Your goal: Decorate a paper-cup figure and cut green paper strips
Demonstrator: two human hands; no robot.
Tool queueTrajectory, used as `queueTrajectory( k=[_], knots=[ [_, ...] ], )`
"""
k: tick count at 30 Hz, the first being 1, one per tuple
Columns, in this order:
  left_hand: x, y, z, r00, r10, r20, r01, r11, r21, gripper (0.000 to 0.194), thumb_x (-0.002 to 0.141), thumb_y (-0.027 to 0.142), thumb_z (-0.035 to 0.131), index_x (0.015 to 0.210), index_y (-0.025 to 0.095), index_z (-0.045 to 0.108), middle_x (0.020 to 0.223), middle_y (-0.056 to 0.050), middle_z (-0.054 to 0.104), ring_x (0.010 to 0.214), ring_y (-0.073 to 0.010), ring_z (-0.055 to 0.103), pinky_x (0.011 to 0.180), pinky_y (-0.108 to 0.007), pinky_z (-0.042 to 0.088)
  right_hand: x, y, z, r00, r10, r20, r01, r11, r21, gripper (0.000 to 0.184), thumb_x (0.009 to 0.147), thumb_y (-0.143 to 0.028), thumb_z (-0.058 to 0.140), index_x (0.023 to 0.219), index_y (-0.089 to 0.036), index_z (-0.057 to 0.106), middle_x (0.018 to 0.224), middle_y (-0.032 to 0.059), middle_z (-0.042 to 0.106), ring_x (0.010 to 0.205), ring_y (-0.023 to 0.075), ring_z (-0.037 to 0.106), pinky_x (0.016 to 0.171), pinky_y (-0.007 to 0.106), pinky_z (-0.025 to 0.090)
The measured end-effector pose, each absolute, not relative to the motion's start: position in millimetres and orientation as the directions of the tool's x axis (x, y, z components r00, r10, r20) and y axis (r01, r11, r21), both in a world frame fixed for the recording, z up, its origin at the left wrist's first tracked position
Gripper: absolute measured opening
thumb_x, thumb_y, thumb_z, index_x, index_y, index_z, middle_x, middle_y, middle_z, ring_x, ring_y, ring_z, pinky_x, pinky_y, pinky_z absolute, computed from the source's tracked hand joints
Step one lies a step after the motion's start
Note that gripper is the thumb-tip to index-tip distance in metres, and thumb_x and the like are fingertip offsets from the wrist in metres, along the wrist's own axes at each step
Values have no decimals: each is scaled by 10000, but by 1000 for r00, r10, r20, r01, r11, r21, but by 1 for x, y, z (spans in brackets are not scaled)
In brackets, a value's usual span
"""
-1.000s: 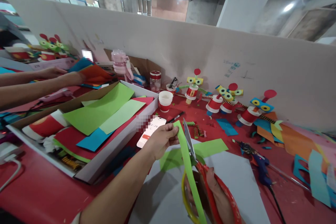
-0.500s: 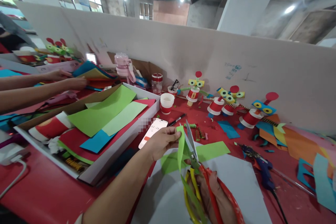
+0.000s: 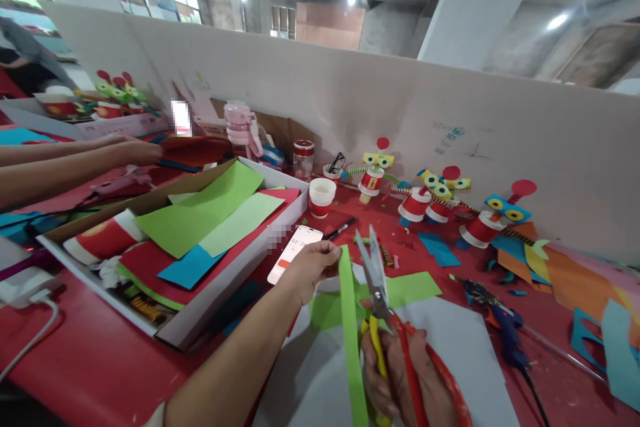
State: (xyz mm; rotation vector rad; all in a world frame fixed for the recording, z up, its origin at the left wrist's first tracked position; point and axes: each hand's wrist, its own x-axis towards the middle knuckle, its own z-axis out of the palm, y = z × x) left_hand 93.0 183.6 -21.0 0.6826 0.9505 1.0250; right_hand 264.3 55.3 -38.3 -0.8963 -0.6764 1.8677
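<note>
My left hand (image 3: pixel 320 267) pinches the top end of a long, narrow light-green paper strip (image 3: pixel 349 320), which hangs down over the white sheet. In my right hand (image 3: pixel 431 383) is a pair of scissors (image 3: pixel 379 293) with red and yellow handles. Their blades point up, a little apart, just right of the strip. Behind the blades, a wider piece of green paper (image 3: pixel 415 288) lies on the white sheet (image 3: pixel 450 340). A phone (image 3: pixel 295 255) showing a timer lies past my left wrist, partly covered by it.
A white box (image 3: pixel 173 330) of coloured paper stands at left. Beyond it a co-worker's hands (image 3: pixel 143 152) reach over papers. Several paper-cup figures (image 3: pixel 373 180) line the back wall. A glue gun (image 3: pixel 505 330) and paper scraps (image 3: pixel 575 280) lie at right; a white cup (image 3: pixel 321 199) stands behind the phone.
The green strip, twisted between the scissors before, now hangs straight and left of the blades. The scissors have shifted slightly right. The co-worker's hands no longer lift the stack of coloured paper.
</note>
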Motion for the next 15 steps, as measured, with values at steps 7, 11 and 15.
queueTrajectory(
  k=[7,11,15],
  knots=[
    [92,185,-23,166,921,-353,-310,388,868,298,643,342,810,615,173,567,521,60,524,425,-50,506,417,-162,285,275,64,-17,-199,952,-234,-546,-305,-780,544,795,-735,509,903,-211,610,720,15,544,514,97,375,402,201,290],
    [90,169,-9,536,782,-316,-178,471,864,334,541,370,878,612,164,626,486,21,558,428,-127,598,380,-178,283,279,70,-10,-79,967,-244,-442,-253,-860,525,784,-721,542,800,-199,598,648,-1,522,469,85,340,388,201,294],
    [81,152,7,950,300,-83,-97,539,837,429,541,491,864,656,122,677,507,-61,623,391,-159,590,324,-208,321,296,74,-10,116,960,-255,-198,-229,-953,520,778,-729,545,740,-211,570,489,-54,418,400,86,336,372,204,300]
  ],
)
